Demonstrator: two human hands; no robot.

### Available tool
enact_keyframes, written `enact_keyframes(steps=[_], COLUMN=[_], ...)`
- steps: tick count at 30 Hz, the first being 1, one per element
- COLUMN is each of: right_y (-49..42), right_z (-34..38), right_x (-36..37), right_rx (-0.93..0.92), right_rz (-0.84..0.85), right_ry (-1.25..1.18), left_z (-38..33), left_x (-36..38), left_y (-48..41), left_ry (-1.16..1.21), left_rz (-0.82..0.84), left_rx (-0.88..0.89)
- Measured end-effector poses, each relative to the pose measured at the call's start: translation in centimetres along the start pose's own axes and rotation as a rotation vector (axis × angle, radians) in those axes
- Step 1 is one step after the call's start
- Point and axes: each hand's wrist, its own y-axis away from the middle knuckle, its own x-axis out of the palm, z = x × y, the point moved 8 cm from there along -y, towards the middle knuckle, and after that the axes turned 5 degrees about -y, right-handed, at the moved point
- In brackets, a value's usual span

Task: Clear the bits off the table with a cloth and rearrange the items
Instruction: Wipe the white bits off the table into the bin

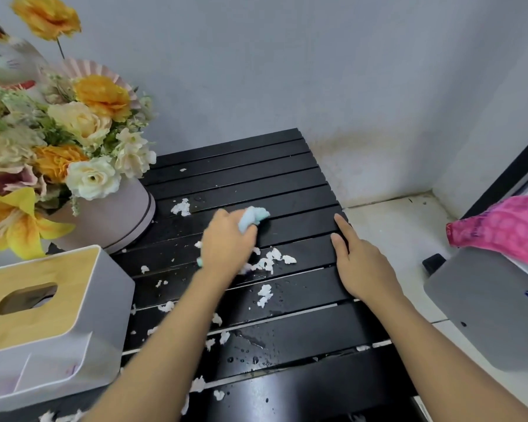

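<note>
A black slatted table carries several white bits and water drops. My left hand grips a light blue cloth, bunched and pressed on the slats near the table's middle. My right hand rests flat on the table's right edge, fingers apart, holding nothing. One clump of bits lies just left of the cloth, and more are scattered toward the front edge. On the left of the table stand a pink round box of artificial flowers and a white tissue box with a wooden lid.
A grey wall runs close behind the table. To the right, a pale floor, a grey device with a pink bag on it, and a small black object. A white cat figure sits behind the flowers.
</note>
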Motion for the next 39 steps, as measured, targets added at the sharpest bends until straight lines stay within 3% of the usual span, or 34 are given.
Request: enact_keyframes(steps=[2,5,7,10,12,14,18,20,24,26,29,32,35,37,39], right_y=[-0.2,-0.1,0.8,3.9,7.2,10.6,12.8,12.5,12.6,12.5,12.3,12.4,12.3,12.1,11.9], right_z=[-0.1,0.1,0.2,-1.3,-2.8,-3.6,-3.3,-3.3,-3.5,-3.5,-3.7,-3.6,-3.6,-4.0,-4.5], right_x=[-0.1,-0.3,-0.9,-2.3,-2.6,-2.4,-2.4,-2.5,-2.6,-2.6,-2.5,-2.4,-2.3,-2.1,-1.9], right_rx=[0.003,0.0,-0.009,0.01,0.057,0.118,0.171,0.181,0.187,0.186,0.19,0.177,0.168,0.159,0.149], right_rz=[-0.006,0.011,0.016,0.032,0.092,0.143,0.046,0.005,0.013,0.014,0.015,0.009,0.007,0.018,0.036], right_ry=[0.002,-0.053,-0.13,-0.132,-0.101,-0.08,0.02,0.026,0.015,0.002,-0.023,-0.04,-0.072,-0.131,-0.265], left_z=[-3.1,-7.0,-6.2,-2.3,0.2,0.6,-2.5,-5.1,-7.0,-5.2,-2.7,-3.2,-6.8,-8.7,-8.5], left_x=[1.4,2.8,1.4,-2.6,-3.7,-2.4,0.7,1.6,1.9,-0.4,-2.0,0.1,1.9,2.5,2.2], left_y=[2.6,4.7,4.0,1.7,1.3,2.8,8.5,10.9,11.2,9.6,9.8,12.6,14.9,15.5,14.4], left_ry=[0.052,0.151,0.31,0.392,0.293,0.177,0.0,0.04,0.298,0.363,0.266,0.035,0.047,0.155,0.466], left_rz=[0.008,0.246,0.359,0.248,0.129,0.116,-0.001,0.016,0.209,0.087,-0.07,-0.048,0.023,0.153,0.273], left_rx=[0.056,0.199,0.108,-0.01,-0.028,-0.015,-0.04,0.001,0.068,-0.011,-0.107,-0.127,-0.037,0.029,-0.098])
